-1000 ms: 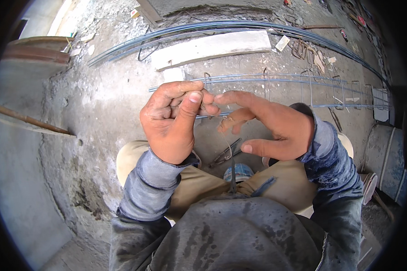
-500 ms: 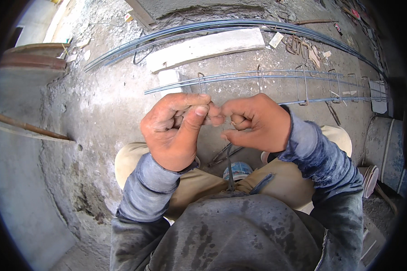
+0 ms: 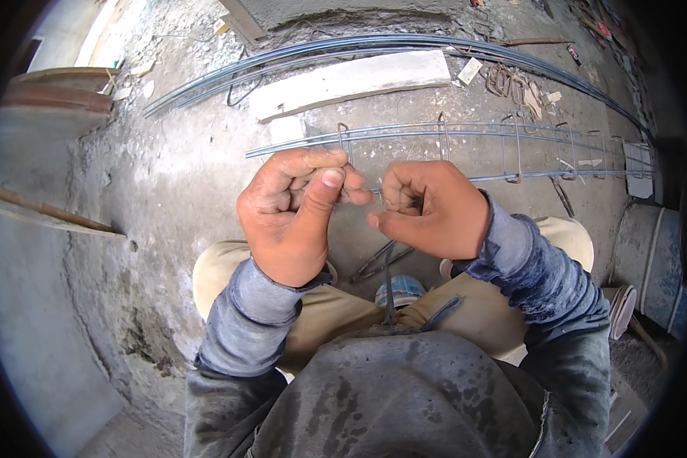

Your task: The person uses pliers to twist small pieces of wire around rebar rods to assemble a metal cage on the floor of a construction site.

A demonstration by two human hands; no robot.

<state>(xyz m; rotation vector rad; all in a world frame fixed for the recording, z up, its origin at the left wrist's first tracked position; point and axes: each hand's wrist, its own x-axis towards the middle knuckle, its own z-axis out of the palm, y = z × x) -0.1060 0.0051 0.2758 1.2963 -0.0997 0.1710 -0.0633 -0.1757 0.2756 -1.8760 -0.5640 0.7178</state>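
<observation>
Thin metal wire (image 3: 362, 196), rough concrete floor (image 3: 175, 183), matt wood plank (image 3: 351, 80).

Right hand (image 3: 433, 210) now fisted, closed up against left hand (image 3: 294, 210)

A short, thin piece of dark steel tying wire (image 3: 362, 197) runs roughly level between the two fists, each end pinched in a grip, with only a brief stretch bare. It is held up above the long cage of blue-grey steel reinforcing bars (image 3: 466, 131), which lies lengthwise on the rough concrete floor, ringed at intervals by thin rectangular stirrups.
</observation>
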